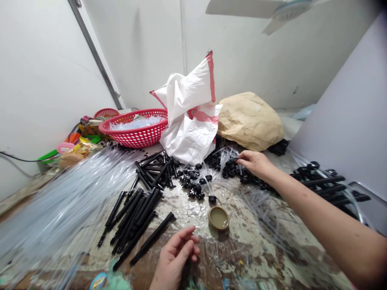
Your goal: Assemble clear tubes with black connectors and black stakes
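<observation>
And here's the right hand (254, 163), stretched out to the far side of the table (242, 264), fingertips right in among the black caps (199, 189), heaped in front of the brown paper bag (250, 121). Thumb and finger are nearly together, a narrow pinch with a dark bit at the tips; whether it's gripped or only touched, I can't tell from here. Careful, though: thin clear tubes (225, 155) run through that pile, so a sharp pull could snag one and drag neighbouring caps along, or scatter them. Down at the near edge, the left hand (177, 255) is half open, fingers loosely curled, thumb apart, nothing visible in it. Just beside it sits the small bowl (219, 230) with liquid inside, and that's the one I'd worry about! A careless sweep of the left hand, or a dangling tube catching the rim, could tip it across the table. A single cap (212, 199) lies just behind it, easily knocked. Over on the left, the black rods (142, 217) lie loosely side by side at a slant; a bump from the wrist might set them rolling.
</observation>
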A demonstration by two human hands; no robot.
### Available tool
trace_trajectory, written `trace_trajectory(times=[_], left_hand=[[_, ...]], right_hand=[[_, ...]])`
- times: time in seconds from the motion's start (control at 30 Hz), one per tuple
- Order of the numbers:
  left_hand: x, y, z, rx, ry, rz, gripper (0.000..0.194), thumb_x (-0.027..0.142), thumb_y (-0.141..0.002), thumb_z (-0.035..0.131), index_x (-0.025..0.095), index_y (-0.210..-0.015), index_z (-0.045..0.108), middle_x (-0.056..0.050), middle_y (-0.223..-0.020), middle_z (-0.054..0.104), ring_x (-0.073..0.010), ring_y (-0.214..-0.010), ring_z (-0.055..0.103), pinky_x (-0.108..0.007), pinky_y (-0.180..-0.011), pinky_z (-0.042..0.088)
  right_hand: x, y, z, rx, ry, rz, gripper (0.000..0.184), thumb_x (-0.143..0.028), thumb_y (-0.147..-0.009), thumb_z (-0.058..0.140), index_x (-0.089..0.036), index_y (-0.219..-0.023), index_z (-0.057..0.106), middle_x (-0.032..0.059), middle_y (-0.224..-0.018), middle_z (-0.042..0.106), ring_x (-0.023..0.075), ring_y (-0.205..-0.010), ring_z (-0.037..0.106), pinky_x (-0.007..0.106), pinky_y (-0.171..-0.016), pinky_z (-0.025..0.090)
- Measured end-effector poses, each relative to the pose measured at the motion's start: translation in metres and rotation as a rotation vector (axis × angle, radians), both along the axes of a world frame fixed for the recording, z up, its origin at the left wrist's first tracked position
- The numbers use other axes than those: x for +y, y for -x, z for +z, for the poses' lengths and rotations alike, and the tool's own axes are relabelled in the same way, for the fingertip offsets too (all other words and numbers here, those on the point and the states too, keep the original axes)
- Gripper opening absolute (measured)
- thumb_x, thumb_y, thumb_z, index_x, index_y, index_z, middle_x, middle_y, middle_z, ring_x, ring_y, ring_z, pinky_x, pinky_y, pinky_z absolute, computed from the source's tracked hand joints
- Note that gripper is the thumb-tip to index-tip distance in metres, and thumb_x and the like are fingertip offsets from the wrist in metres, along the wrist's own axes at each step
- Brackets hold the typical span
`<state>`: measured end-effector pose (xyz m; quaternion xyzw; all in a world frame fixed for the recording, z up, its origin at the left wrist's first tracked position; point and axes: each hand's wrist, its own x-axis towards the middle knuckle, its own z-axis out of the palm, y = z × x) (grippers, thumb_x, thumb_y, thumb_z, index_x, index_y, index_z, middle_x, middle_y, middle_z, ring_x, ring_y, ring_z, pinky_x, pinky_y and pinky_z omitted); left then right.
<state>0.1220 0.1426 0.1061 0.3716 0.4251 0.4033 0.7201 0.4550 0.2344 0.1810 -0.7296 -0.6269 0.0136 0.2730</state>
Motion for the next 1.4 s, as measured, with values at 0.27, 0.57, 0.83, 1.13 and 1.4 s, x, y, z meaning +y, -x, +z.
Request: trace_trajectory(times=[0.27, 0.57, 0.83, 1.13, 1.4], left_hand=[[0.002, 0.003, -0.002, -0.019, -0.064, -0.038, 0.034, 0.034, -0.073, 0.069, 0.023, -0.105, 0.068, -0.006, -0.086, 0.067, -0.0114, -0.065, 0.058, -0.021, -0.059, 0.045], [-0.001, 0.009, -0.002, -0.136, -0.05, -0.139, 0.044, 0.036, -0.069, 0.073, 0.026, -0.111, 0.066, -0.005, -0.085, 0.069, -0.0106, -0.057, 0.054, -0.027, -0.065, 0.046], [0.0, 0.007, -0.002, -0.077, -0.025, -0.147, 0.039, 0.025, -0.075, 0.068, 0.026, -0.113, 0.064, -0.004, -0.099, 0.069, -0.0088, -0.063, 0.054, -0.024, -0.068, 0.043], [-0.002, 0.004, 0.008, -0.231, 0.072, -0.026, 0.037, 0.029, -0.074, 0.068, 0.019, -0.11, 0.066, -0.011, -0.103, 0.069, -0.0148, -0.077, 0.061, -0.023, -0.063, 0.042], [0.001, 0.006, 0.006, -0.291, 0.096, -0.011, 0.035, 0.029, -0.076, 0.067, 0.017, -0.109, 0.066, -0.011, -0.097, 0.07, -0.0112, -0.07, 0.061, -0.018, -0.056, 0.041]], right_hand=[[-0.055, 0.075, 0.029, 0.171, -0.043, 0.324, 0.013, -0.026, -0.083, 0.052, -0.022, -0.084, 0.065, -0.0002, -0.075, 0.067, 0.0142, -0.066, 0.061, 0.026, -0.06, 0.048], [-0.102, 0.176, -0.01, -0.086, 0.14, 0.624, 0.008, -0.013, -0.076, 0.058, -0.019, -0.074, 0.063, 0.0012, -0.069, 0.064, 0.0134, -0.064, 0.058, 0.021, -0.055, 0.042], [-0.105, 0.176, -0.023, -0.123, 0.193, 0.501, 0.015, -0.023, -0.085, 0.052, -0.024, -0.08, 0.067, -0.0006, -0.07, 0.06, 0.0097, -0.055, 0.052, 0.021, -0.045, 0.029], [-0.107, 0.149, -0.028, 0.156, 0.068, 0.457, 0.033, -0.014, -0.088, 0.035, -0.019, -0.113, 0.057, 0.0075, -0.09, 0.06, 0.0134, -0.066, 0.058, 0.024, -0.057, 0.045], [-0.116, 0.108, -0.032, -0.219, -0.043, 0.39, 0.019, -0.018, -0.087, 0.049, -0.025, -0.084, 0.066, 0.0005, -0.079, 0.066, 0.0163, -0.072, 0.058, 0.036, -0.077, 0.031]])
